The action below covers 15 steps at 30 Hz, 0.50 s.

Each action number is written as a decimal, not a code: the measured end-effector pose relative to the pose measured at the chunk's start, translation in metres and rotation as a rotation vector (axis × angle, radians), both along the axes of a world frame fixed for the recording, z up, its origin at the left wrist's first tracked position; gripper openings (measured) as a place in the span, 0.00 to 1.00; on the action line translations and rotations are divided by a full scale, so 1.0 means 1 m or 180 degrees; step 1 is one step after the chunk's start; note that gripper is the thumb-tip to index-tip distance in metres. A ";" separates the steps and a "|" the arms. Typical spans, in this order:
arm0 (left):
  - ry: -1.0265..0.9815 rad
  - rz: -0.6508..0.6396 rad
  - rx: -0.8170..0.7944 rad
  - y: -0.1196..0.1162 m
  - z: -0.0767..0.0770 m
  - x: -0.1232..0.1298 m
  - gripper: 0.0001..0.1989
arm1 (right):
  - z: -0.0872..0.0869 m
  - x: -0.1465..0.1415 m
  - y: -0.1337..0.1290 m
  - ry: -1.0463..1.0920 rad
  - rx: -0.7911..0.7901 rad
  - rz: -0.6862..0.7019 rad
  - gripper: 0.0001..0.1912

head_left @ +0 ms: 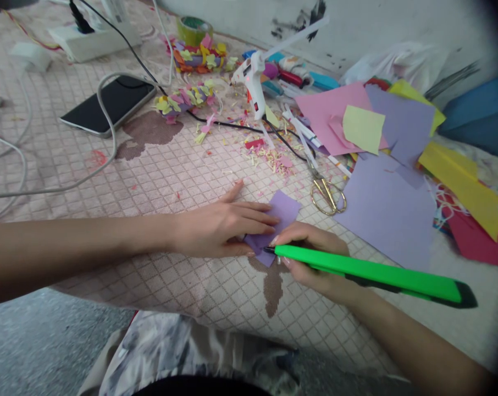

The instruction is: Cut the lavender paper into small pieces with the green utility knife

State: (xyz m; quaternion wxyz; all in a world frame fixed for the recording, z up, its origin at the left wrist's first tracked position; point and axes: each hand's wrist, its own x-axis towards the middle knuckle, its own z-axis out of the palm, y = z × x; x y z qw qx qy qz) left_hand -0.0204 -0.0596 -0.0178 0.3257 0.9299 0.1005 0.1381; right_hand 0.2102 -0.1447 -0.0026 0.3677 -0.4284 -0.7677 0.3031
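Observation:
In the middle of the table lies a small purple paper piece (286, 209). My left hand (241, 223) rests on it palm down, fingers stretched out and slightly spread, holding the paper against the cloth. A bright green pen (368, 269) with a black tip and dark end is gripped in my right hand (315, 258). Its tip meets the paper's near edge, close to my left thumb. Any mark under the tip is too small to make out. Gold-handled scissors (328, 196) lie just beyond my right hand.
A white hot glue gun (253, 82) stands at the back, its black cord crossing the table. Coloured paper sheets (391, 203) cover the right side. Paper scraps (274, 157), two flower-covered pieces, a tablet (111, 104), a power strip (92, 41) and tape (194, 30) lie farther off.

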 end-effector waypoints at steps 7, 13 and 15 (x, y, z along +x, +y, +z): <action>-0.0016 -0.0008 -0.0021 0.001 0.000 0.000 0.22 | 0.001 -0.002 0.001 -0.0090 0.0042 -0.0031 0.09; 0.0017 -0.0026 -0.0032 0.001 0.001 0.001 0.22 | 0.001 0.000 0.001 -0.0111 0.0071 0.0000 0.10; 0.0009 -0.0029 -0.0040 0.001 0.000 0.001 0.22 | 0.001 0.000 0.001 -0.0147 0.0080 0.0004 0.10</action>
